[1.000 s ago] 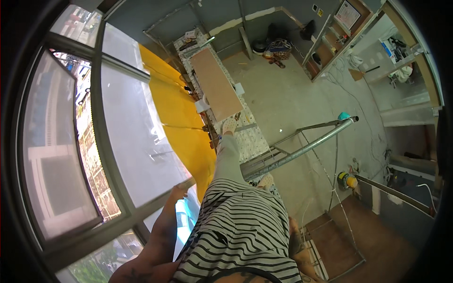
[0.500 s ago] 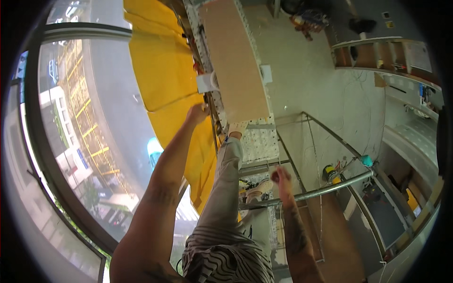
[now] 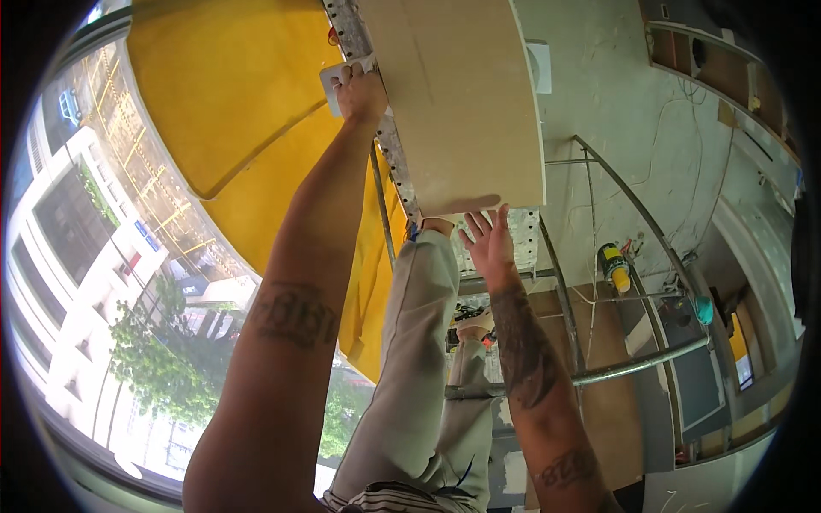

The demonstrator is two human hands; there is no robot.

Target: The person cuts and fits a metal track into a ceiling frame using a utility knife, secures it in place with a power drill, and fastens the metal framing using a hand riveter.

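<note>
A wide beige board (image 3: pixel 466 103) lies lengthwise ahead of me on a perforated metal scaffold plank (image 3: pixel 402 162). White flat pieces stick out from both its sides. My left hand (image 3: pixel 363 94) is at the board's left edge, its fingers curled over the left white flat piece (image 3: pixel 333 88); the fingertips are partly hidden. My right hand (image 3: pixel 490 246) is open just below the board's near edge, palm up and fingers spread. Its fingertips are close to that edge; whether they touch it I cannot tell. One of my feet (image 3: pixel 438 226) is on the plank at the board's near end.
Scaffold tubes (image 3: pixel 633 369) curve around on the right, with a yellow-and-black bottle-like object (image 3: pixel 614 267) among them far below. A yellow sheet (image 3: pixel 231 94) hangs along the left side, beside a drop to a street and trees (image 3: pixel 180 342). A white piece (image 3: pixel 539 67) projects from the board's right side.
My left hand has moved forward onto the white flat piece. My right hand has risen to the board's near edge and opened. The view has shifted closer to the board.
</note>
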